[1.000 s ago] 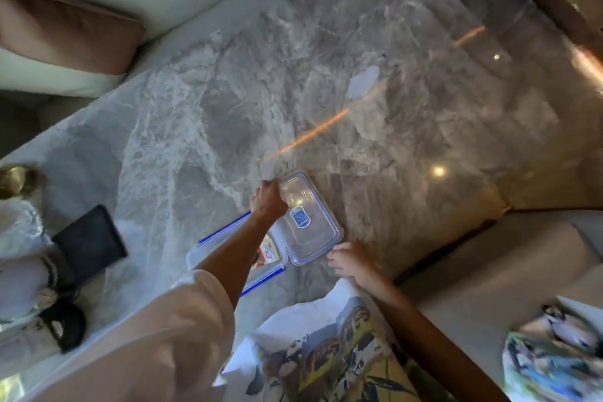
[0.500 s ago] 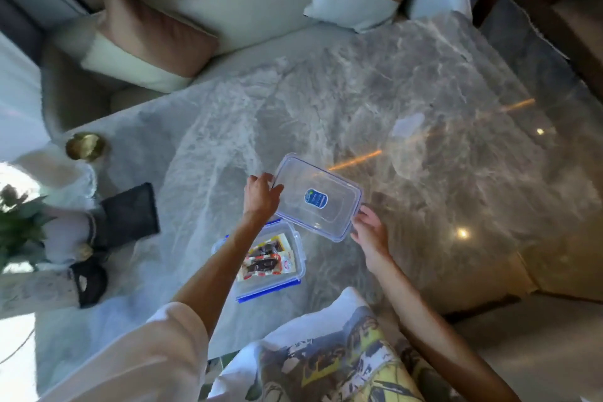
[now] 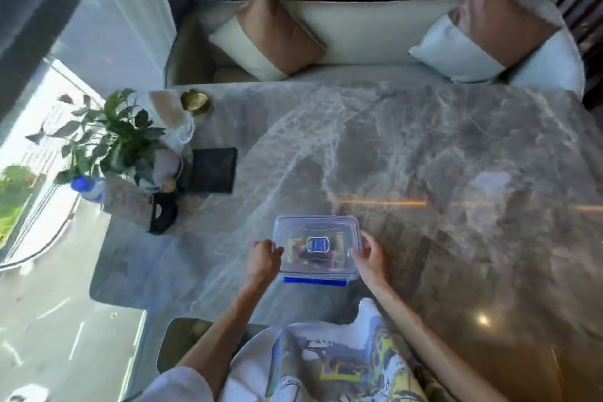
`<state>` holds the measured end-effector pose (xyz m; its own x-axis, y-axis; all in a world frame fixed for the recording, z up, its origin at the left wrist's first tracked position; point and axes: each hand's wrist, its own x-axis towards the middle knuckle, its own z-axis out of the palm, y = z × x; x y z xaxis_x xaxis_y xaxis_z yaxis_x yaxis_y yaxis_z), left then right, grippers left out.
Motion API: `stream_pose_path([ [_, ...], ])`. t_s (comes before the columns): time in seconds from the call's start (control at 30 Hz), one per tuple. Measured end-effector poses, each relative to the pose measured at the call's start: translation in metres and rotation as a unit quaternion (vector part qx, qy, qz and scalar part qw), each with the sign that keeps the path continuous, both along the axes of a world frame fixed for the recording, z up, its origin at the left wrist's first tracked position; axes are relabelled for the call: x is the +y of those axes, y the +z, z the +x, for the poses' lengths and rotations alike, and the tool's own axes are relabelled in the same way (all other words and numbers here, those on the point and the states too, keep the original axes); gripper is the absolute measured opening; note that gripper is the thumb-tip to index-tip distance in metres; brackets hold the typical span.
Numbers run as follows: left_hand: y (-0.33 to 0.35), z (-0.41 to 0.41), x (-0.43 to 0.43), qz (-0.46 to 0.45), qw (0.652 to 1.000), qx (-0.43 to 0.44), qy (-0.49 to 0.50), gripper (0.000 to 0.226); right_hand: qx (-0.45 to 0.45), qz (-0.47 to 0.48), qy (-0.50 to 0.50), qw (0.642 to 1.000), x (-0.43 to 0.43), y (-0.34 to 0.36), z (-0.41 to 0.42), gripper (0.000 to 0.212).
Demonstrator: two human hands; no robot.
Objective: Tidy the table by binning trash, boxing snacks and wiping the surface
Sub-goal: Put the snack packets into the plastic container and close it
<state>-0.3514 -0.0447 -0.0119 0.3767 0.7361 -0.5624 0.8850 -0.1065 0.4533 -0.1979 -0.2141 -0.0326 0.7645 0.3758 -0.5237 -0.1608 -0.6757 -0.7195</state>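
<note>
A: Where is the box?
B: The clear snack box [image 3: 318,246] sits on the marble surface [image 3: 440,157], lid on top.
A: And the hands?
B: The left hand [image 3: 263,259] and right hand [image 3: 370,256] each grip one lid side.
A: Any words?
B: A blue label [image 3: 317,244], too blurry to read.

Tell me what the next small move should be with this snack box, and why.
Probably press the clear lid down and snap the blue clasp shut: the lid sits over the box, snacks inside, left hand and right hand at its ends, and that clasp looks unfastened.
</note>
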Motion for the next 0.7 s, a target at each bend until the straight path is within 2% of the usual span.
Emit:
stream_pose_path([
  [0.13,0.001,0.0,-0.005,0.012,1.0,-0.004,-0.009,0.027,-0.002,-0.011,-0.005,1.0,0.005,-0.005,-0.004,0.055],
  [0.47,-0.009,0.0,-0.002,0.01,1.0,0.006,-0.012,0.027,-0.014,-0.043,-0.016,0.999,0.001,-0.006,-0.017,0.052],
  [0.7,-0.008,0.001,0.006,-0.034,0.999,0.012,0.014,0.037,-0.016,-0.072,-0.008,0.997,0.003,-0.009,-0.02,0.052],
])
